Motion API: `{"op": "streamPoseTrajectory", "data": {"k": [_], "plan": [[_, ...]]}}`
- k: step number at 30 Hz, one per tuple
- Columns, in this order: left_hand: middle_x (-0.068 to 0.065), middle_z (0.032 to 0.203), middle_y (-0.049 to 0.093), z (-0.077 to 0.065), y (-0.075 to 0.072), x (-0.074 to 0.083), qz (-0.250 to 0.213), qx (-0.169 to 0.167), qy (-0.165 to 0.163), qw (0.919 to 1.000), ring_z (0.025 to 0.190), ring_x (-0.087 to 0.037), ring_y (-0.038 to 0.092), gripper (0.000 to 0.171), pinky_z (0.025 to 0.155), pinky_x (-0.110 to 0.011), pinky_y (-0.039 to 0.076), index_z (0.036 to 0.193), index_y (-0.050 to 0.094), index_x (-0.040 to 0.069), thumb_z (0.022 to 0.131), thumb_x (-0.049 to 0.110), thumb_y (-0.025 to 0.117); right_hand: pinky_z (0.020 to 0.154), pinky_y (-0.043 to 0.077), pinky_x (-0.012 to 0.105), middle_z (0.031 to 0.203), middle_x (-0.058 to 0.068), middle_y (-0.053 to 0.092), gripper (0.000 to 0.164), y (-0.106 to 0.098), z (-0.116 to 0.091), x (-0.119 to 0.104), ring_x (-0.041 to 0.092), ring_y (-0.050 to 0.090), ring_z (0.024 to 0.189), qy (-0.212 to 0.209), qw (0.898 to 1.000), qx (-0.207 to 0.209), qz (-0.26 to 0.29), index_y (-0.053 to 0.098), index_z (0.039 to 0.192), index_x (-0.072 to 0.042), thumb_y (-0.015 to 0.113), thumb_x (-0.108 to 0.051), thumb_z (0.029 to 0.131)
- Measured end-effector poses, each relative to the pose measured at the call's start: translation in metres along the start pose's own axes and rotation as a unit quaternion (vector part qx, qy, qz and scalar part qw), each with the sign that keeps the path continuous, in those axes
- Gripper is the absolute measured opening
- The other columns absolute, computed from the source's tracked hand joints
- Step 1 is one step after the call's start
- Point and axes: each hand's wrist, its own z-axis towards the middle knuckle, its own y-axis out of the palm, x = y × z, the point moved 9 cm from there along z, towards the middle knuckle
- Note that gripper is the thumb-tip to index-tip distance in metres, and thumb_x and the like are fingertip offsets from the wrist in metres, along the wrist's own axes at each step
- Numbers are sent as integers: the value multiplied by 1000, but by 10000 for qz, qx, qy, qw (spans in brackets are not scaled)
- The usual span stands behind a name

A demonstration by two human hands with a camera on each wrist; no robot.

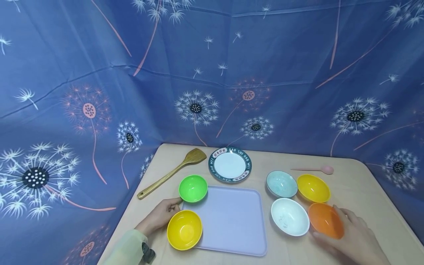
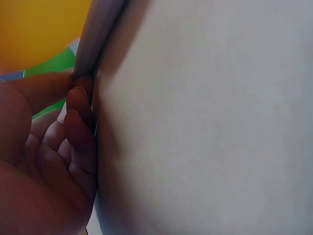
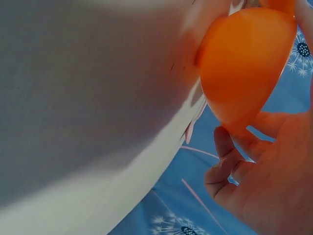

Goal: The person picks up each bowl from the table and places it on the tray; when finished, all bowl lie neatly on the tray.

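Observation:
At the left edge of the pale lavender tray [image 1: 232,224], my left hand [image 1: 162,214] pinches the rim between thumb and curled fingers [image 2: 78,129]. A green bowl [image 1: 193,188] and a yellow bowl [image 1: 184,230] overlap that same edge, one on either side of the hand. On the right, my right hand [image 1: 356,239] grips an orange bowl [image 1: 326,221] by its sides. In the right wrist view the orange bowl [image 3: 247,63] is tilted, with fingers [image 3: 234,156] against its underside. Close to it are a white bowl [image 1: 290,217] and a second yellow bowl [image 1: 313,188].
A light blue bowl [image 1: 281,184] stands behind the white one. Farther back lie a pink spoon [image 1: 326,169], a green-rimmed plate [image 1: 230,165] and a wooden spatula [image 1: 175,171]. Blue dandelion-print cloth [image 1: 281,103] hangs along the table's back and sides.

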Motion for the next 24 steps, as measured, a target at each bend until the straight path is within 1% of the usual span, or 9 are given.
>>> {"op": "streamPoseTrajectory", "data": {"k": [1, 5, 10, 12, 17, 19, 21, 23, 24], "plan": [[-4, 119, 67, 0, 0, 0, 7, -10, 4, 10000, 117, -27, 54, 53, 94, -48, 40, 149, 56, 5, 97, 6, 66, 88, 37, 81, 130, 40, 40, 136, 0, 0, -1, 53, 48, 102, -23, 10000, -15, 0, 37, 149, 9, 67, -93, 64], [-4, 119, 66, 0, 0, 0, 33, 8, -31, 10000, 116, -26, 54, 53, 93, -47, 41, 149, 57, 6, 97, 6, 66, 87, 40, 80, 129, 39, 43, 137, 3, 2, -2, 50, 48, 101, 14, 9998, -187, 49, 34, 151, 9, 68, -92, 65], [-3, 138, 64, 0, 0, -1, 24, 58, -75, 10000, 115, -26, 53, 51, 104, -53, 40, 148, 59, 9, 98, 8, 66, 86, 43, 76, 123, 35, 50, 133, 3, 2, -4, 45, 49, 98, -69, 9997, -237, 16, 36, 150, 8, 69, -90, 67], [-3, 138, 64, 0, -1, 0, 13, 43, -46, 10000, 116, -26, 53, 50, 106, -54, 38, 148, 59, 9, 99, 9, 66, 87, 44, 75, 121, 33, 51, 130, 2, 3, -4, 44, 49, 97, -143, 9996, -225, -2, 38, 147, 9, 69, -89, 68], [0, 124, 65, 0, -1, 1, -11, -30, 21, 10000, 118, -26, 53, 50, 99, -50, 39, 149, 59, 9, 99, 10, 66, 86, 46, 70, 117, 29, 54, 128, 3, 5, -4, 41, 48, 96, -60, 9993, -363, 93, 40, 143, 11, 71, -88, 67], [1, 123, 65, 0, -1, 1, -25, -46, 20, 10000, 118, -26, 53, 50, 98, -50, 39, 149, 58, 9, 99, 10, 66, 86, 47, 69, 116, 28, 54, 129, 4, 5, -3, 41, 48, 96, 37, 9990, -415, 145, 40, 143, 11, 72, -88, 67], [1, 123, 65, 0, 0, 0, -49, -58, 8, 10000, 119, -26, 53, 51, 98, -50, 39, 149, 58, 9, 99, 10, 67, 87, 46, 70, 117, 28, 54, 129, 4, 3, -2, 41, 48, 96, 56, 9992, -350, 178, 39, 143, 11, 71, -88, 68], [0, 123, 65, 0, 0, 0, -72, -64, 9, 10000, 119, -27, 53, 51, 98, -50, 39, 149, 58, 9, 98, 10, 67, 88, 45, 70, 119, 28, 53, 126, 2, -3, -3, 41, 48, 97, -66, 9997, -124, 210, 40, 144, 9, 71, -87, 70], [0, 123, 65, 0, 0, 0, -82, -63, 11, 9999, 118, -27, 53, 51, 97, -49, 40, 149, 59, 9, 98, 9, 67, 95, 43, 68, 125, 26, 52, 128, 4, -10, -4, 40, 47, 101, -210, 9995, -41, 232, 39, 148, 6, 74, -86, 67]]}}
